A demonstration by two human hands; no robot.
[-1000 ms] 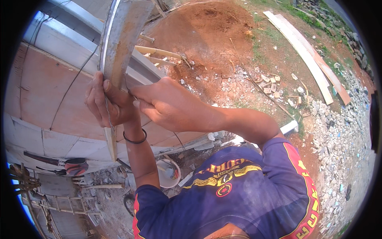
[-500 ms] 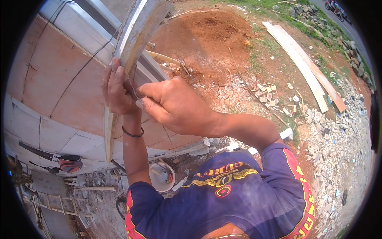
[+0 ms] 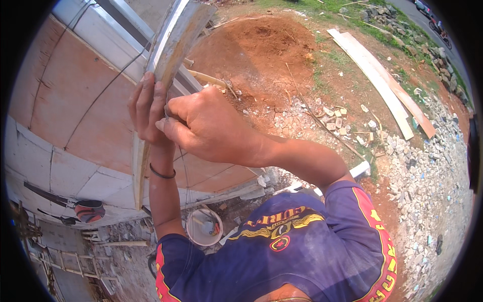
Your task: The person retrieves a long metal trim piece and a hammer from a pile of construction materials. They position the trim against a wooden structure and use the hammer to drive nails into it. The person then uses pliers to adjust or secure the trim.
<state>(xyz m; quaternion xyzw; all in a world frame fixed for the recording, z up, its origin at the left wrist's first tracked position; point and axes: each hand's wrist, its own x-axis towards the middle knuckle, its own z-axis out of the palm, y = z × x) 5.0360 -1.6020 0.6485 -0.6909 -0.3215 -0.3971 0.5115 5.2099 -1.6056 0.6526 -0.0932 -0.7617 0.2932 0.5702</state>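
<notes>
My left hand is raised against a weathered wooden board, its fingers closed along the edge and its thumb hidden. Close beside it, my right hand pinches a thin string between thumb and forefinger. The string passes near the board and trails down past my left forearm. Below my left hand a narrow, pale wooden strip stands along the panelled wall. Where the string meets the board is mostly covered by my fingers.
A handsaw lies on the pale block ledge at left. Below stands a white bucket with things in it. Two long planks lie at right, near rubble. A reddish earth mound rises beyond my hands.
My right hand has shifted slightly left and up, closer to my left fingers. More of the string now shows hanging below the hands. My left hand stays at the board.
</notes>
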